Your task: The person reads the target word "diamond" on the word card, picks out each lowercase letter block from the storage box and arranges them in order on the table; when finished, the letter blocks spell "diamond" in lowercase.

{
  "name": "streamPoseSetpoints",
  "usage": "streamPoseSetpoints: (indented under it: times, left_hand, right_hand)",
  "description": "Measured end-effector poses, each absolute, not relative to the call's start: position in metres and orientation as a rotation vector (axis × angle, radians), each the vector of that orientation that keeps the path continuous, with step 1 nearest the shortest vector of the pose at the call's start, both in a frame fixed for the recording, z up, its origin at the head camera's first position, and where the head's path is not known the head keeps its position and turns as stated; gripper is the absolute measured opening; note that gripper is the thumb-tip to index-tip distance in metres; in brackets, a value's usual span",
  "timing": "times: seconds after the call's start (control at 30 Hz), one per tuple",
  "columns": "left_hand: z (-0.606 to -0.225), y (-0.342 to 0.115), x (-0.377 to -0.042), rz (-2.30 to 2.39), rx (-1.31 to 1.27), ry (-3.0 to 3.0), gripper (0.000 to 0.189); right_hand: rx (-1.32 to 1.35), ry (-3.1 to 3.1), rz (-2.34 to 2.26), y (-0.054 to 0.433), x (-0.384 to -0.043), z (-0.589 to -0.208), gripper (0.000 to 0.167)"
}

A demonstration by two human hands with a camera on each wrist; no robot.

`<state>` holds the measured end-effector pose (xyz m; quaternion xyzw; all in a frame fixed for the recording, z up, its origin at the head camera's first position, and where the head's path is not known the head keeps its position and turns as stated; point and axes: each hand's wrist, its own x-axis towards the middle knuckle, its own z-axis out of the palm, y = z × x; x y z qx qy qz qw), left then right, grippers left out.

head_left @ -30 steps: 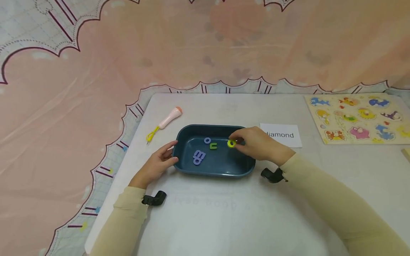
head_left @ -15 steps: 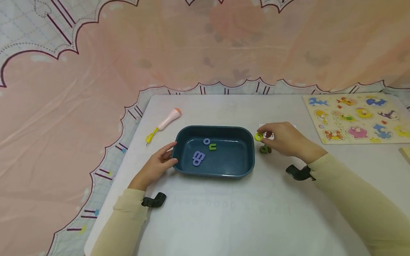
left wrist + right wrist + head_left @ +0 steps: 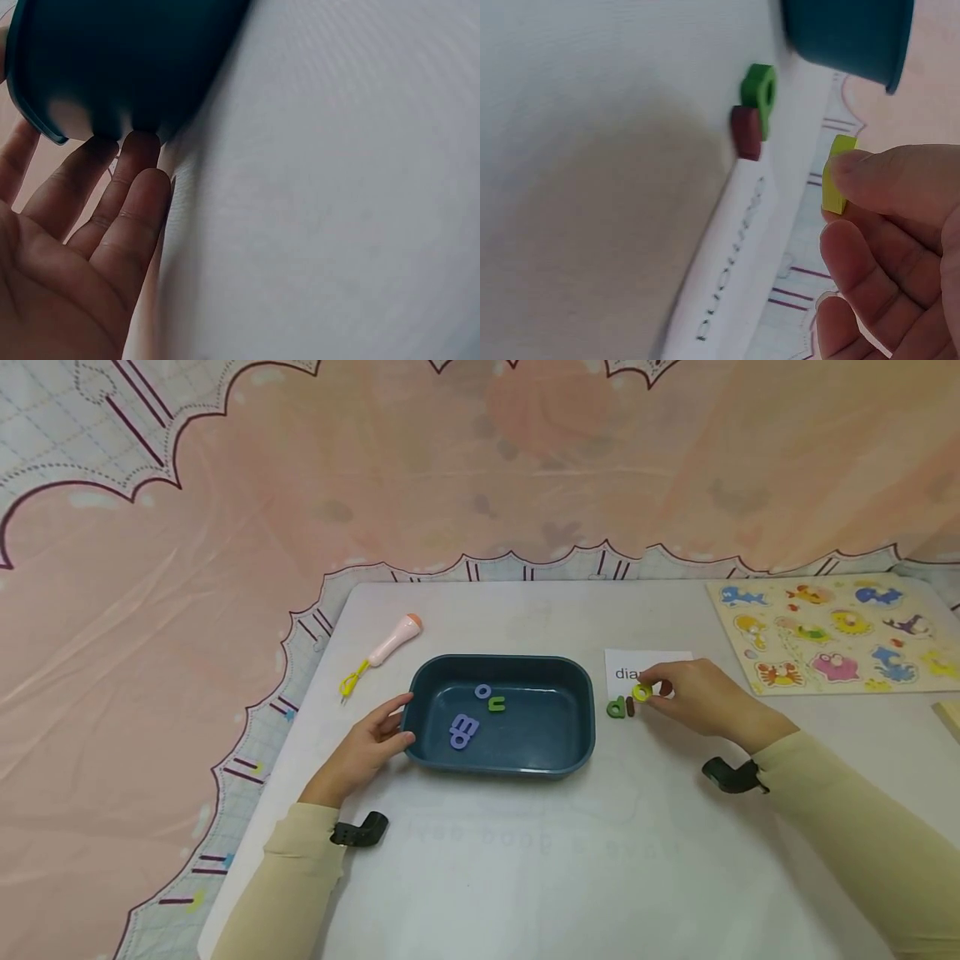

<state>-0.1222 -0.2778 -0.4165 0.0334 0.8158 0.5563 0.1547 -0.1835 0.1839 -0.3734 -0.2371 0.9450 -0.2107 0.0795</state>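
Note:
My right hand [image 3: 693, 697] pinches a ring-shaped yellow letter [image 3: 641, 692] between thumb and fingers, over the lower edge of a white word card [image 3: 648, 657]. A green letter d [image 3: 616, 707] and a narrow brown letter [image 3: 630, 707] lie side by side just left of it, below the card. In the right wrist view the yellow letter [image 3: 838, 176] shows edge-on under the thumb. My left hand [image 3: 356, 752] touches the left side of a dark blue tray [image 3: 501, 764] with extended fingers. Inside lie a purple o [image 3: 482, 692], a green n-like letter [image 3: 497, 704] and joined-looking purple letters [image 3: 463, 731].
A pink-handled tool [image 3: 395, 639] with a yellow end lies behind the tray at left. At the back right is a sea-animal puzzle board [image 3: 817, 635]. A wooden edge [image 3: 948, 725] shows at far right. A patterned cloth [image 3: 450, 460] hangs behind the white table [image 3: 525, 877].
My right hand has carried the yellow letter out of the tray rightward to the word card, so the green and brown letters now show. My left hand stays at the tray.

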Motion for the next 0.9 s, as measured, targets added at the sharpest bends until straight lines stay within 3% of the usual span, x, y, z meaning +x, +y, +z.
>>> streamPoseSetpoints:
  times: [0.9]
  left_hand:
    - [-0.419,-0.28,-0.123,1.608,0.1,2.319,0.066]
  right_hand:
    - [-0.631,2.767,-0.602,0.19,-0.187,-0.402,0.026]
